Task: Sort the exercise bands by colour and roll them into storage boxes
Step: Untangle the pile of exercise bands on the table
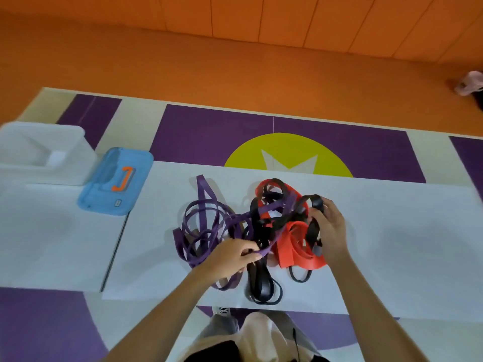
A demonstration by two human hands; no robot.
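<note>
A tangled heap of exercise bands lies on the white table (392,244). Purple bands (201,226) spread out on its left side. Red bands (295,246) sit on the right, and black bands (261,280) weave through the middle and trail toward the near edge. My left hand (230,257) pinches a purple band where it crosses into the heap. My right hand (329,231) grips a black band at the heap's right side, beside the red loops.
A blue lid with an orange handle (116,181) lies at the table's left, next to a clear plastic storage box (44,152). A seam (115,252) splits the tabletop left of the bands. Beyond the table are a purple and yellow mat and an orange floor.
</note>
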